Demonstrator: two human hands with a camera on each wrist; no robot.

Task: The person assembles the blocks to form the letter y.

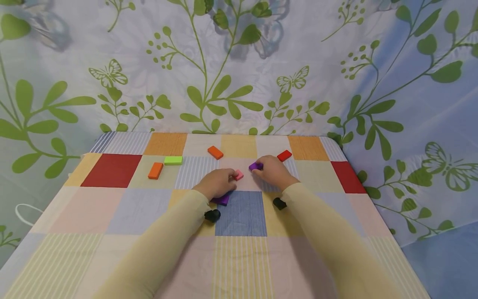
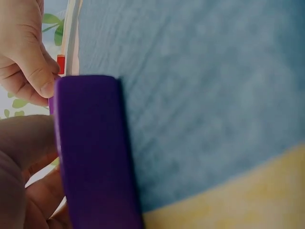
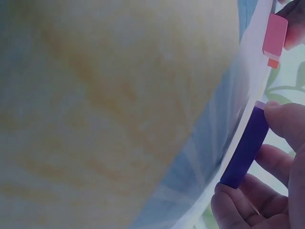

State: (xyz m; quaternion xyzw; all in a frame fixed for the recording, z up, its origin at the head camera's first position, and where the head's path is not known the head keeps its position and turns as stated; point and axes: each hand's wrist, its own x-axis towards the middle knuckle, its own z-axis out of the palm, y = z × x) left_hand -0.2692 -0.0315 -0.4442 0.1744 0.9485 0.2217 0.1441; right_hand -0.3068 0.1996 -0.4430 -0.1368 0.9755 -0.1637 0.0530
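Note:
My left hand (image 1: 215, 182) pinches a small pink block (image 1: 238, 175) between thumb and fingers; the right wrist view also shows this pink block (image 3: 275, 36) by the left fingertips. A purple block (image 1: 223, 199) lies on the patchwork cloth under the left wrist and fills much of the left wrist view. To the right, my right hand (image 1: 275, 171) grips a second purple block (image 3: 246, 146) by its edges, thumb at one end and fingers at the other. A red block (image 1: 284, 155) lies just beyond the right hand.
On the left half of the cloth (image 1: 242, 265) lie an orange block (image 1: 155, 170) and a lime green block (image 1: 173, 160). Another orange block (image 1: 215, 152) is farther back, near the middle. Behind the table hangs a leaf-patterned curtain (image 1: 149, 83).

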